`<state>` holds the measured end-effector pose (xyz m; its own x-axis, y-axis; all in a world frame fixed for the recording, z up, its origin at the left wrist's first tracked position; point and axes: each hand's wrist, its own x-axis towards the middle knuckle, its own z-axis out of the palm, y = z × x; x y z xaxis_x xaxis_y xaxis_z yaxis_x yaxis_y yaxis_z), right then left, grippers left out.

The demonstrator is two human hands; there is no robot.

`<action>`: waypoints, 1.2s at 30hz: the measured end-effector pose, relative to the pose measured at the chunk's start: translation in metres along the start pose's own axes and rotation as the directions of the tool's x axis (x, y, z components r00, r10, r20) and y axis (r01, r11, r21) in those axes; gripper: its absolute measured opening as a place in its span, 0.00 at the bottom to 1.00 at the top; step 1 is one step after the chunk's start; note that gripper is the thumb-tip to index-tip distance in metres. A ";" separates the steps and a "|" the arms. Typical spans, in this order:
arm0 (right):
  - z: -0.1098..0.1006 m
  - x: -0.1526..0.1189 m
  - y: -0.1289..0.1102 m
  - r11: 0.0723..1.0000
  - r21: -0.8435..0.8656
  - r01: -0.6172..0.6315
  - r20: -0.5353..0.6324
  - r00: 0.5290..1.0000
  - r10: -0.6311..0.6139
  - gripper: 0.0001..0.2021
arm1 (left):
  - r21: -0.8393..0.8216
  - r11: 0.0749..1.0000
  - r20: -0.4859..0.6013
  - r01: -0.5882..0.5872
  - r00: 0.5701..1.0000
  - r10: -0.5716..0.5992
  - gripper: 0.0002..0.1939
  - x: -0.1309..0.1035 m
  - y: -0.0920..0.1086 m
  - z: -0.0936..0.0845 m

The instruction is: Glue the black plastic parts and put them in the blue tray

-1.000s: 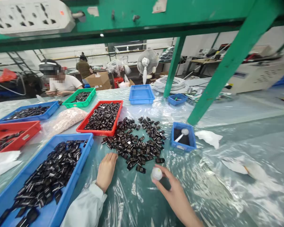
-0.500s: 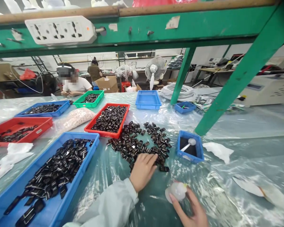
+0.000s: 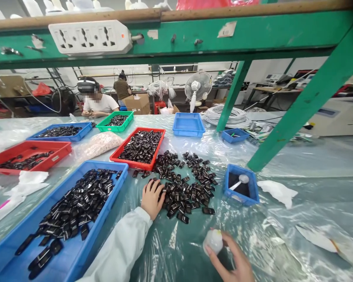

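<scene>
A loose pile of small black plastic parts lies on the plastic-covered table in front of me. My left hand rests palm down at the pile's left edge, fingers spread and touching the outer pieces. Close to the table's near side, my right hand has its thumb and fingers around a small translucent white container; its exact kind is unclear. Left of my left arm, a long blue tray contains many similar black parts. Just beyond the pile stands a red tray full of them.
A blue bin with dark contents and a white spoon sits right of the pile. Further back are a blue tray and a green slanted post. A green beam carries a power strip. Across the table a person sits.
My left hand has moved left, from the pile's near middle to its left edge, and pieces there have shifted. My right hand keeps its hold on the white container. The view has turned slightly left.
</scene>
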<state>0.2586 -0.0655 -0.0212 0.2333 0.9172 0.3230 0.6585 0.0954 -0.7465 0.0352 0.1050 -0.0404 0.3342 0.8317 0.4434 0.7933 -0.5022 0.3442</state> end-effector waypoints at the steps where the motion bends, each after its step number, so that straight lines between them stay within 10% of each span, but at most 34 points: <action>1: 0.000 0.000 0.000 1.000 -0.009 -0.004 0.011 1.000 0.004 0.12 | -0.018 1.000 -0.004 -0.002 1.000 0.002 0.13 -0.005 0.001 0.000; 14: 0.001 -0.005 0.001 0.999 0.006 -0.044 0.100 0.994 0.043 0.13 | -0.364 0.929 -0.058 0.074 0.993 -0.102 0.11 -0.051 0.008 -0.029; 25: 0.002 -0.006 0.004 0.999 -0.046 -0.002 0.106 0.994 0.007 0.14 | -0.734 0.607 0.039 0.304 0.911 -0.410 0.13 -0.069 0.020 -0.046; 36: 0.003 -0.007 0.008 0.997 -0.068 -0.019 0.140 0.990 0.029 0.15 | -0.715 0.613 0.155 0.337 0.931 -0.332 0.13 -0.078 0.036 -0.053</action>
<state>0.2604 -0.0704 -0.0314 0.1497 0.9646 0.2170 0.7011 0.0512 -0.7112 0.0104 0.0100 -0.0186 0.1267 0.9772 0.1704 0.2352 -0.1965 0.9519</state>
